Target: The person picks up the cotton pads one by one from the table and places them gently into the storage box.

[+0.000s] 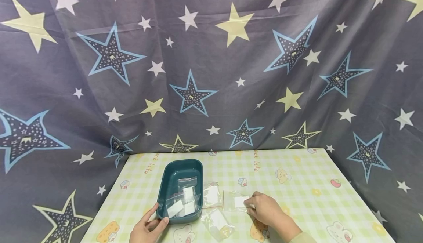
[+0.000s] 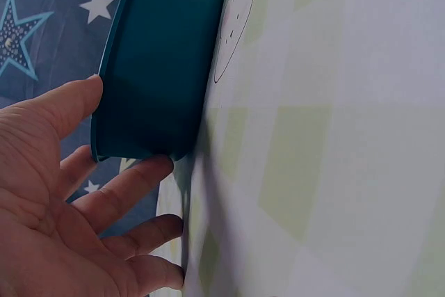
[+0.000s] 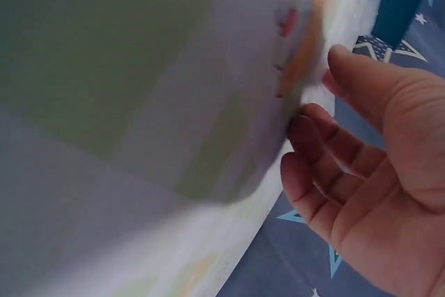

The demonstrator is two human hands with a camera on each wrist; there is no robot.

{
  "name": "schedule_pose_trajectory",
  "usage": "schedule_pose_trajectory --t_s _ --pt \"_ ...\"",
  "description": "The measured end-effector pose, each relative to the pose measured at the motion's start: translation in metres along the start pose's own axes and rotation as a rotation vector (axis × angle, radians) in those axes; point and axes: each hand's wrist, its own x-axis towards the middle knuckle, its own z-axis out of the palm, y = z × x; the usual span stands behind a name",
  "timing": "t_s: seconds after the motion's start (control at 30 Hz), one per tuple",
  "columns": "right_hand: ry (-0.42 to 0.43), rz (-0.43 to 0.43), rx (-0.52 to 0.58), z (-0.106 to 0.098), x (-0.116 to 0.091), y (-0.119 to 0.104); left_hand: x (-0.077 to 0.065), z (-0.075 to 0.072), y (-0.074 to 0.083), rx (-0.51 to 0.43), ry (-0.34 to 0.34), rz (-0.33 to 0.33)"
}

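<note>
A teal plastic box (image 1: pixel 180 220) stands on the table, with several small clear zip bags (image 1: pixel 187 195) holding white pieces inside. At its near left corner is my left hand (image 1: pixel 148 228); thumb and fingertips touch the outer walls, the fingers spread and fairly straight. Right of the box lie a zip bag (image 1: pixel 212 195) and, nearer me, another bag (image 1: pixel 218 222), both with white pieces. My right hand (image 1: pixel 266 209) pinches the right end of a third zip bag (image 1: pixel 231 200), whose white piece shows beside the fingertips. The fingers partly cover that end.
A table (image 1: pixel 307 184) with a green checked, cartoon-printed cover lies under everything. Behind it and along both sides hangs a dark curtain (image 1: pixel 211 66) with stars. The table's back edge meets this curtain.
</note>
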Motion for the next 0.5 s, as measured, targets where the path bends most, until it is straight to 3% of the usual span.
schedule_pose_trajectory --t_s 0.5 --pt "0.059 0.100 -0.006 0.0075 -0.0004 -0.0003 -0.0003 0.0002 0.0011 0.001 -0.002 -0.009"
